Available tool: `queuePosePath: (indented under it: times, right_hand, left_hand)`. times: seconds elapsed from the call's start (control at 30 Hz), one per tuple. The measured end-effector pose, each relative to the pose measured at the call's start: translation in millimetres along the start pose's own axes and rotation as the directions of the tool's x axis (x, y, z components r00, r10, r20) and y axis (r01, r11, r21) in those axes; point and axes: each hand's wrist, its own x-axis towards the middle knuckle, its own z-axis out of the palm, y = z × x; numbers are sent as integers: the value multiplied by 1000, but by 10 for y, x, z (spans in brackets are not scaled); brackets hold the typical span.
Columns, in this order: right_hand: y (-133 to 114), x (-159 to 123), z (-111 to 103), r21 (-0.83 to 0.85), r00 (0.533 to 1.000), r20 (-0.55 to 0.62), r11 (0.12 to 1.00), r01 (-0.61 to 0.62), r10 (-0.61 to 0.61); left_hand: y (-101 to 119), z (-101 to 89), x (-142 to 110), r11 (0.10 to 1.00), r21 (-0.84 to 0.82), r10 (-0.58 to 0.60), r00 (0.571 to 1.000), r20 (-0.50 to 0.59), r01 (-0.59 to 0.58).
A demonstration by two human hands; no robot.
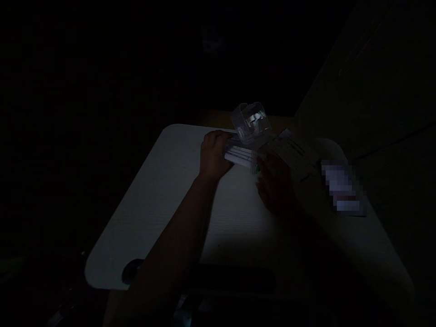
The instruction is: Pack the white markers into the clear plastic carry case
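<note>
In dim light, my left hand (214, 152) is closed round the left end of a clear plastic box (252, 159) on the white table (177, 200). White flat pieces (238, 155), stacked in layers, show through its side; I cannot make out their kind. The clear lid-like part (251, 122) stands tilted up at the back of the box. My right hand (274, 181), deep in shadow, is at the box's right end with fingers apart, beside a small green spot. Whether its fingertips touch the box is unclear.
Printed sheets or packets (289, 150) lie behind my right hand. A phone-like object (342, 188), blurred into blocks, rests near the table's right edge. A dark round thing (132, 271) is at the front left, and a dark slot (235, 278) runs along the front edge.
</note>
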Motion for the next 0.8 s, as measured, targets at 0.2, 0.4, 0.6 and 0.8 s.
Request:
queuePosePath:
  times: [0.2, 0.4, 0.6, 0.8]
  right_hand:
    - [-7, -25, 4, -36, 999, 38, 999, 12, -11]
    - [41, 3, -38, -27, 989, -28, 989, -148, 147]
    - [177, -86, 146, -170, 938, 22, 926, -337, 346]
    - [177, -106, 184, -223, 922, 193, 930, -292, 336]
  left_hand:
    - [-13, 11, -7, 1000, -25, -16, 1000, 7, 17]
    - [-11, 12, 5, 1000, 2, -21, 999, -28, 21]
    - [-1, 3, 18, 1000, 15, -23, 1000, -14, 24]
    - [5, -4, 14, 1000, -9, -28, 999, -16, 28]
